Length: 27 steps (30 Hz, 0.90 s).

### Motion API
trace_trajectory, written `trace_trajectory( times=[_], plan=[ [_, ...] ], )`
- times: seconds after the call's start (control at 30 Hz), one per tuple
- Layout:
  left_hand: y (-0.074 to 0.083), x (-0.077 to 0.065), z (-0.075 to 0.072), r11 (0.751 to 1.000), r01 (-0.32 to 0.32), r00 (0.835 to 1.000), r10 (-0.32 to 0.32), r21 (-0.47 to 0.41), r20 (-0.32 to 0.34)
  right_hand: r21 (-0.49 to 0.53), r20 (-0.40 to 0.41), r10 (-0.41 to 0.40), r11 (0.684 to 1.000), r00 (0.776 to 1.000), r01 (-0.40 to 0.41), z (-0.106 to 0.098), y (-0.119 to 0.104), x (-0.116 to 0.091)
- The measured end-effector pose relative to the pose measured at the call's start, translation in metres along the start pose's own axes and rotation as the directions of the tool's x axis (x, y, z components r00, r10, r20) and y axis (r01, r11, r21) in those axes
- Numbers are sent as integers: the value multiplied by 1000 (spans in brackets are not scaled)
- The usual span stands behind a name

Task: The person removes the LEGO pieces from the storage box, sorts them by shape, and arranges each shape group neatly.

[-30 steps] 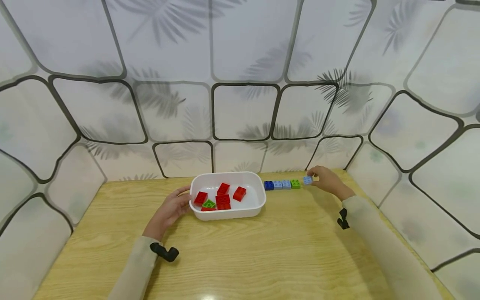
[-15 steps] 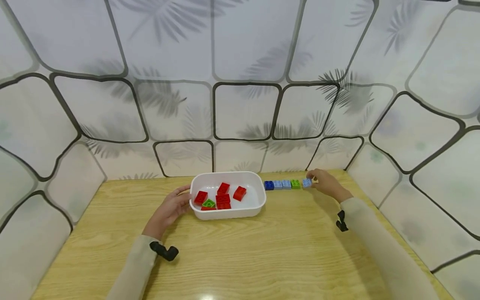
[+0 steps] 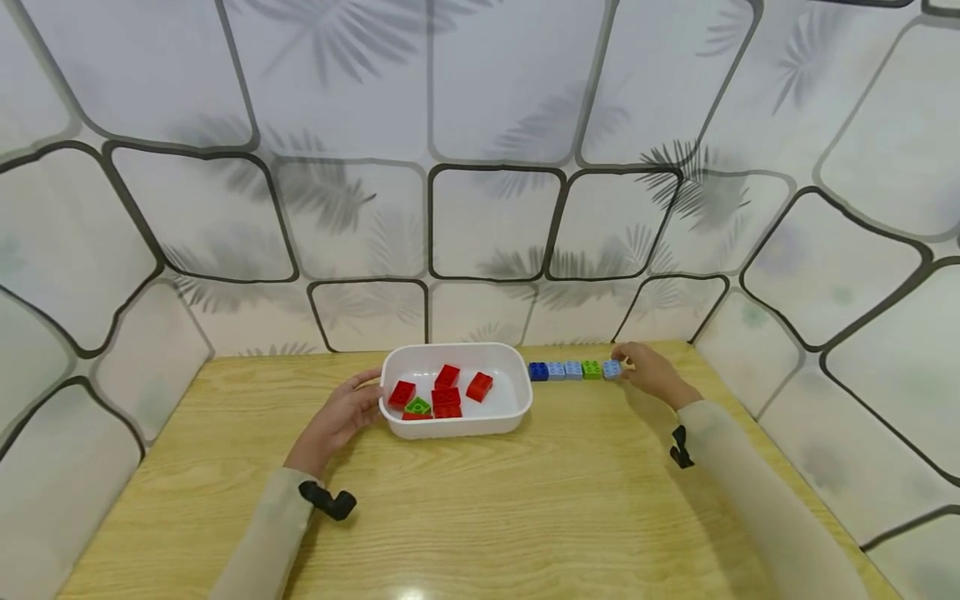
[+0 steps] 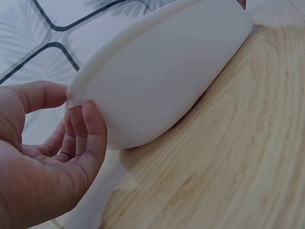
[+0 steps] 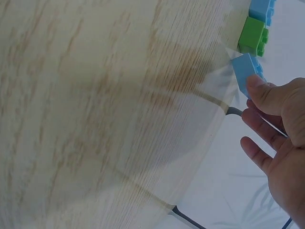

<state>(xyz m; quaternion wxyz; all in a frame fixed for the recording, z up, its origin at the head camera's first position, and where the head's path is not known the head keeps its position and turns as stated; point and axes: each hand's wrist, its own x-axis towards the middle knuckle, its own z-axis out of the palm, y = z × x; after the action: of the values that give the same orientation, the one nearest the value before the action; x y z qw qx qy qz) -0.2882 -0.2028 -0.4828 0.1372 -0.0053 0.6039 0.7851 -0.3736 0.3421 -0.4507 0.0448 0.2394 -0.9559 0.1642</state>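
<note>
My right hand point(image 3: 651, 373) pinches a light blue toy brick point(image 3: 611, 369) between thumb and fingers at the right end of a brick row. In the right wrist view the light blue brick point(image 5: 244, 71) sits slightly apart from a green brick point(image 5: 253, 37). The row runs left through the green brick point(image 3: 592, 369) and two light blue bricks point(image 3: 564, 370) to a dark blue one point(image 3: 538, 372). With loosely bent fingers, my left hand point(image 3: 347, 419) touches the left end of a white tub point(image 3: 457, 429); its fingertips lie against the outer wall in the left wrist view.
Inside the tub are several red bricks point(image 3: 447, 377) and a green piece point(image 3: 417, 407). The wooden table point(image 3: 480, 508) ends at patterned walls point(image 3: 480, 312) behind and at both sides. The dark blue brick lies close beside the tub's right end.
My right hand has brought the light blue brick leftward and slightly down, closer to the green brick at the row's end. The left hand and the tub have stayed in place.
</note>
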Motion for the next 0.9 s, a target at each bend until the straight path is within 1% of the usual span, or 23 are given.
trace_trajectory(
  times=[0.17, 0.43, 0.67, 0.9],
  plan=[
    [0, 0, -1, 1000, 6, 1000, -6, 10, -4, -8, 6, 6, 1000, 1000, -6, 1, 0, 2],
    [2, -2, -1, 1000, 7, 1000, -7, 1, -5, -17, 14, 14, 1000, 1000, -13, 1, 0, 4],
    [2, -1, -1, 1000, 8, 1000, -8, 3, -5, -19, 40, 50, 999, 998, -49, 4, 2, 4],
    [2, -1, 0, 1000, 1, 1000, -1, 10, -2, 24, 66, 62, 998, 996, -64, 7, 5, 6]
  ],
)
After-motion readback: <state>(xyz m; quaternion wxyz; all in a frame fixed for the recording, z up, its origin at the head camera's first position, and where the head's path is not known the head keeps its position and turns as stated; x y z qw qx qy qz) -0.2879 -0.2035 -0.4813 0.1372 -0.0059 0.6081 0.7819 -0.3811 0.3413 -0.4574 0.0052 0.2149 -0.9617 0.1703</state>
